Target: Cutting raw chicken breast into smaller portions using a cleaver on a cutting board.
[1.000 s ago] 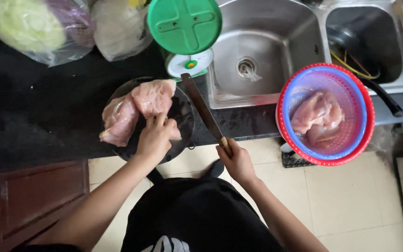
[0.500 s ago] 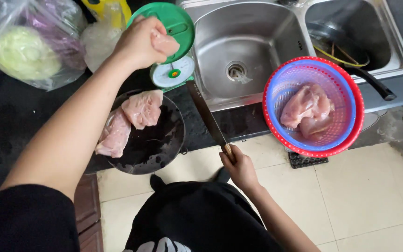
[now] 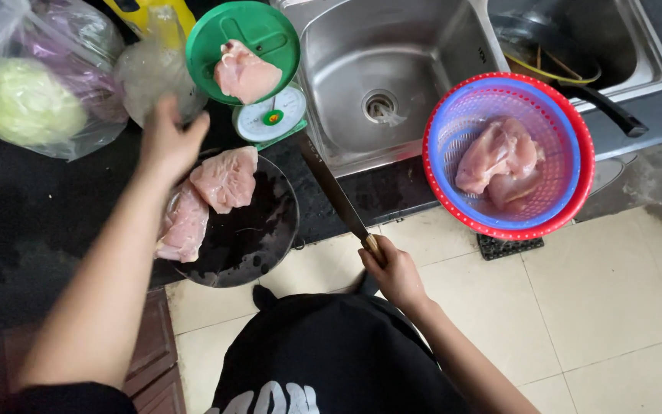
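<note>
Pink meat (image 3: pixel 245 73) lies on a green scale pan (image 3: pixel 242 46) beyond the left hand (image 3: pixel 166 142); right of the right hand (image 3: pixel 392 272), a red-rimmed blue basket (image 3: pixel 509 156).

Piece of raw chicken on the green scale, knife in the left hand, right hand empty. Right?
Hands are swapped. The head view shows the knife in the right hand, and the left hand empty over the counter. The raw chicken piece does sit on the green scale.

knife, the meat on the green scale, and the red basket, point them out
knife (image 3: pixel 335 192), head view, middle of the blade
meat on the green scale (image 3: pixel 247 74), head view, centre of the piece
red basket (image 3: pixel 585 165), head view, right rim
</note>
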